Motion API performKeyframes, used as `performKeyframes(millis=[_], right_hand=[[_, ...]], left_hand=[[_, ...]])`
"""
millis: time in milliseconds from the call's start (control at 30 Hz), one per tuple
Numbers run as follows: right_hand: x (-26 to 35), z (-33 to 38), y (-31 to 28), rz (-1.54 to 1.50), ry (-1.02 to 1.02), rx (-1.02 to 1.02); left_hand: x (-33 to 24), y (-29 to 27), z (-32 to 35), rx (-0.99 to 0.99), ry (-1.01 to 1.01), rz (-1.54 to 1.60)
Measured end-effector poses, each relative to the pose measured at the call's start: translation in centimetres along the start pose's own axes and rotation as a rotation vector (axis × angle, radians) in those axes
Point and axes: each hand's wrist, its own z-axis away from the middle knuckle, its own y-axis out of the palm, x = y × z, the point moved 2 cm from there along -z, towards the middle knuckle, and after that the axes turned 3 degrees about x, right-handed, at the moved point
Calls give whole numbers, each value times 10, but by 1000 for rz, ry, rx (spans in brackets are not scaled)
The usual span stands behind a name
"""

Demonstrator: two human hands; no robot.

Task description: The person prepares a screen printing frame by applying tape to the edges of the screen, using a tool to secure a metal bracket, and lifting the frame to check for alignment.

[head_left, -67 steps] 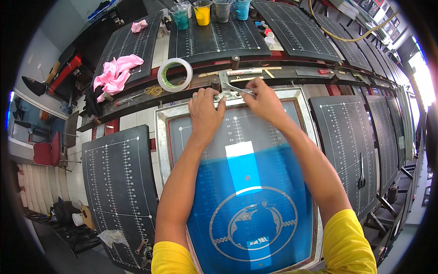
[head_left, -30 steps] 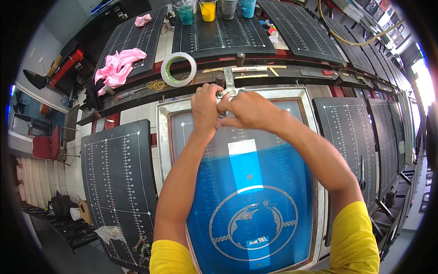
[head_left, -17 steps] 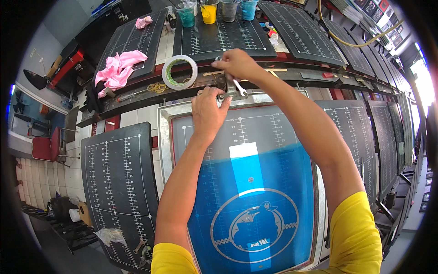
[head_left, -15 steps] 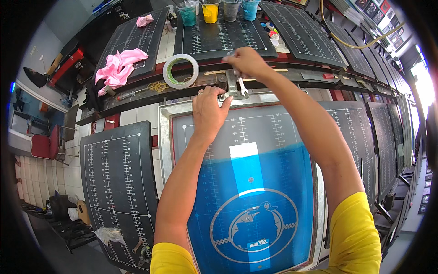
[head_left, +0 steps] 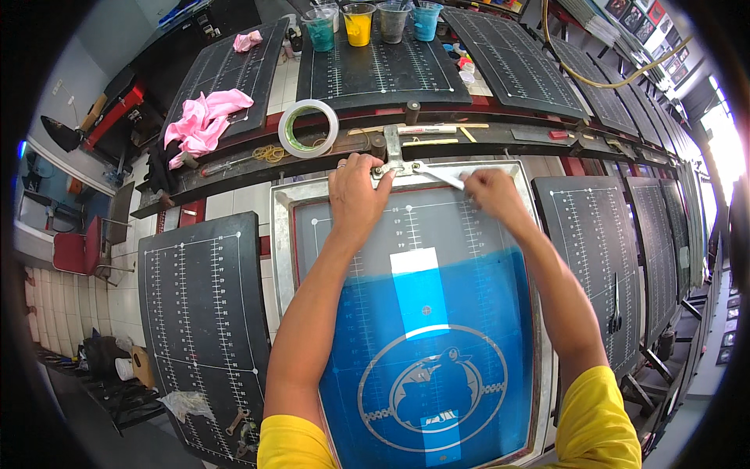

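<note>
A screen printing frame (head_left: pixel 283 258) with a blue-coated mesh (head_left: pixel 500 313) lies in front of me; a round bird design shows in its lower half. At its far edge a metal bracket (head_left: pixel 394 148) is bolted on. My left hand (head_left: pixel 358 191) grips the bracket's left end and the frame edge, thumb against the metal. My right hand (head_left: pixel 496 195) is closed round one end of a silver wrench (head_left: pixel 440 177), right of the bracket. The wrench's other end sits at the bolt on the bracket's right side.
Behind the frame a dark rail carries a tape roll (head_left: pixel 308 128), a marker (head_left: pixel 428 130) and yellow string (head_left: pixel 268 154). Cups of ink (head_left: pixel 358 25) stand on the far black board. Pink cloth (head_left: pixel 205 117) lies at left, scissors (head_left: pixel 616 303) on the right board, another wrench (head_left: pixel 236 422) lower left.
My right hand has come down and right from above the bracket, and the wrench has swung to point rightward over the frame. The left hand stays at the bracket.
</note>
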Motion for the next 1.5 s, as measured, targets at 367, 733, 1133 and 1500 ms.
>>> performKeyframes(millis=[367,733,1133,1500], right_hand=[[69,34,69,-753,209,456],[69,16,31,-183,-125,-108],[66,-14,61,235,-251,-236],[58,-15,53,187,-287,-169]], left_hand=[[-4,2,-1,-22,36,23],[-1,2,0,-22,21,2],[1,4,1,-8,34,-32],[-2,-6,-2,158,23,-13]])
